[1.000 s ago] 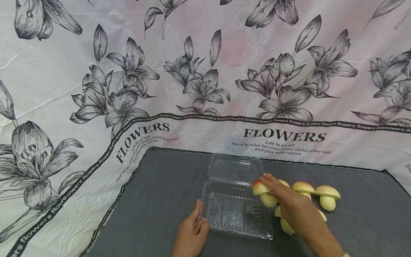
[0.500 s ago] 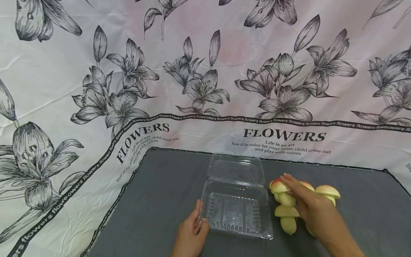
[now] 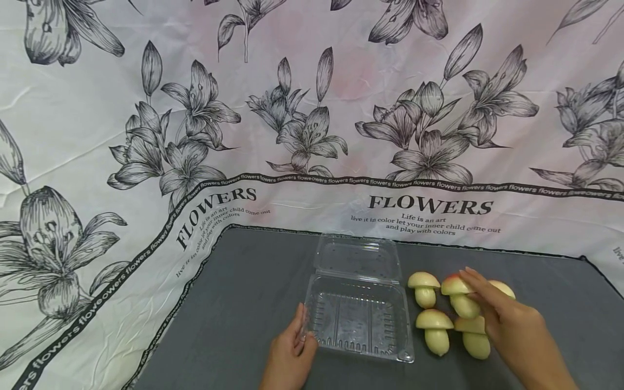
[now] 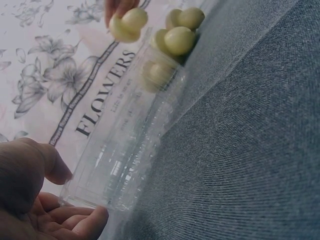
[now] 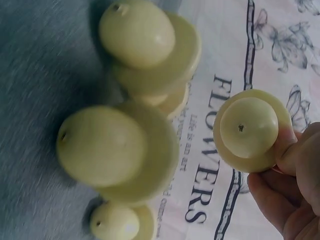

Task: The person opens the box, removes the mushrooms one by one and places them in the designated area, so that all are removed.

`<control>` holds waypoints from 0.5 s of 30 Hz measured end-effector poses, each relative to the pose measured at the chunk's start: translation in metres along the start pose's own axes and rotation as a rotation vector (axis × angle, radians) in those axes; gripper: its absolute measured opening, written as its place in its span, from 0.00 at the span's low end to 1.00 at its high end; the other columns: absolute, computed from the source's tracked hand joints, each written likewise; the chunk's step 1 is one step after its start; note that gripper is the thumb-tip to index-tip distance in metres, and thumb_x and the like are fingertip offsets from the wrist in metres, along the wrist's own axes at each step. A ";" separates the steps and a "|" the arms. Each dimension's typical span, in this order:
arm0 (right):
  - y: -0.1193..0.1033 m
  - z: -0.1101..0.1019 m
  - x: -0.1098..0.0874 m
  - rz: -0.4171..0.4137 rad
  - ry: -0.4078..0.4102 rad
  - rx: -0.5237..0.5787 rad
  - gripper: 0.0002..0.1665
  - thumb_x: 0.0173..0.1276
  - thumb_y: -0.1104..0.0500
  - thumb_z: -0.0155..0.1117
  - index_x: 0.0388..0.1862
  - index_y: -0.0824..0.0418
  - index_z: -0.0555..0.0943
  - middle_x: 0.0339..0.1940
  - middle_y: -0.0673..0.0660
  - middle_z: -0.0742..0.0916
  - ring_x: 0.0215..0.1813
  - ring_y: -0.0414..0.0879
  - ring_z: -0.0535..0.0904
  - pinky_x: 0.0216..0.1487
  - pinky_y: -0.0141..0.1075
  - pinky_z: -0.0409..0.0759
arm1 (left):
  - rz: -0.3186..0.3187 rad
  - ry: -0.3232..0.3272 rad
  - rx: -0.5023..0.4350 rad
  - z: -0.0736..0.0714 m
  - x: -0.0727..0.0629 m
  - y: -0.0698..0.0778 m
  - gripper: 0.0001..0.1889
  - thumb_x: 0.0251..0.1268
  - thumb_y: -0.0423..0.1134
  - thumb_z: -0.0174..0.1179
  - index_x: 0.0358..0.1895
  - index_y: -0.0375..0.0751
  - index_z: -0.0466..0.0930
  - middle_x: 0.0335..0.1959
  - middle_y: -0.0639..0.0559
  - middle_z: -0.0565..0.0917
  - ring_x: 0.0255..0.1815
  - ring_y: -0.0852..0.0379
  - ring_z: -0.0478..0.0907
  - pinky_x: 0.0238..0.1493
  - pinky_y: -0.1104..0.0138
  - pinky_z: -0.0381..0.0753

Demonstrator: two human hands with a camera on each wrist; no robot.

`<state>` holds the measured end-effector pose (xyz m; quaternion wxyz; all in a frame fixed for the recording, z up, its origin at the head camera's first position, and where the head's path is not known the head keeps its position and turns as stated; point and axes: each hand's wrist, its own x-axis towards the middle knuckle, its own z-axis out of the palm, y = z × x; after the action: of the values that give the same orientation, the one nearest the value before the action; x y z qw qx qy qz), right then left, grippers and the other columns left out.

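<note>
My right hand (image 3: 514,319) pinches a pale yellow mushroom (image 3: 463,304) with a reddish cap by the cap's edge. In the right wrist view this mushroom (image 5: 249,127) is up off the table, stem end toward the camera. Just left of it stands another mushroom (image 3: 424,290), and two more, a left one (image 3: 435,338) and a right one (image 3: 476,344), lie in front. A further mushroom (image 3: 502,287) is partly hidden behind my right hand. My left hand (image 3: 291,349) grips the left edge of a clear plastic clamshell box (image 3: 358,355), whose lid (image 3: 358,254) is folded back.
Everything lies on a dark grey tabletop (image 3: 234,303). Behind and to the left hangs a white cloth (image 3: 317,206) printed with flowers and lettering. The left wrist view shows the box's transparent wall (image 4: 120,165) close to the thumb and fingers.
My right hand has moved right with the mushroom, from over the box's right side to above the mushroom group. The left hand and the box have stayed in place.
</note>
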<state>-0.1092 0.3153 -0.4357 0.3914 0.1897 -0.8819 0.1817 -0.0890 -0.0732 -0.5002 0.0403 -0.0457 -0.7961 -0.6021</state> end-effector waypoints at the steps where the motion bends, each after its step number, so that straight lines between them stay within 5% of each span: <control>1: 0.002 -0.001 -0.002 0.012 0.002 -0.003 0.36 0.85 0.35 0.41 0.71 0.52 0.83 0.63 0.58 0.88 0.44 0.42 0.90 0.29 0.31 0.82 | 0.000 0.000 0.001 0.000 0.000 0.000 0.34 0.74 0.31 0.57 0.80 0.24 0.59 0.76 0.33 0.69 0.74 0.39 0.71 0.63 0.61 0.82; 5: 0.013 -0.006 -0.009 0.042 0.015 -0.003 0.36 0.84 0.33 0.42 0.72 0.52 0.83 0.67 0.48 0.84 0.58 0.13 0.72 0.24 0.26 0.77 | -0.005 0.002 -0.003 0.000 0.000 0.001 0.34 0.75 0.31 0.57 0.80 0.25 0.60 0.76 0.33 0.69 0.73 0.39 0.71 0.63 0.63 0.82; 7: 0.018 -0.008 -0.012 0.049 0.026 -0.013 0.37 0.84 0.33 0.41 0.71 0.52 0.84 0.68 0.43 0.81 0.54 0.16 0.77 0.20 0.26 0.72 | -0.008 0.002 -0.006 0.000 0.000 0.001 0.34 0.75 0.32 0.57 0.80 0.25 0.60 0.77 0.34 0.69 0.74 0.40 0.71 0.64 0.63 0.81; 10: 0.023 -0.011 -0.016 0.065 0.029 -0.050 0.33 0.85 0.37 0.45 0.71 0.54 0.83 0.68 0.47 0.82 0.41 0.45 0.91 0.18 0.28 0.70 | -0.010 0.003 -0.004 0.000 -0.001 0.002 0.34 0.75 0.32 0.57 0.80 0.25 0.60 0.77 0.34 0.69 0.74 0.40 0.71 0.64 0.63 0.81; 12: 0.026 -0.014 -0.020 0.082 0.021 -0.079 0.27 0.87 0.45 0.50 0.72 0.55 0.82 0.65 0.58 0.86 0.30 0.64 0.87 0.16 0.30 0.66 | -0.010 0.006 -0.002 0.000 -0.001 0.002 0.34 0.75 0.32 0.57 0.80 0.25 0.60 0.77 0.35 0.69 0.74 0.41 0.72 0.64 0.62 0.81; 15: 0.030 -0.018 -0.026 0.115 -0.004 -0.108 0.23 0.85 0.57 0.57 0.74 0.56 0.80 0.56 0.72 0.88 0.23 0.63 0.84 0.15 0.31 0.61 | -0.009 0.007 -0.001 0.000 -0.002 0.002 0.34 0.75 0.32 0.57 0.80 0.26 0.60 0.77 0.35 0.69 0.73 0.41 0.72 0.64 0.62 0.81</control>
<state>-0.0965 0.3547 -0.4492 0.3883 0.1175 -0.9007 0.1556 -0.0870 -0.0729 -0.4982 0.0401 -0.0399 -0.7959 -0.6028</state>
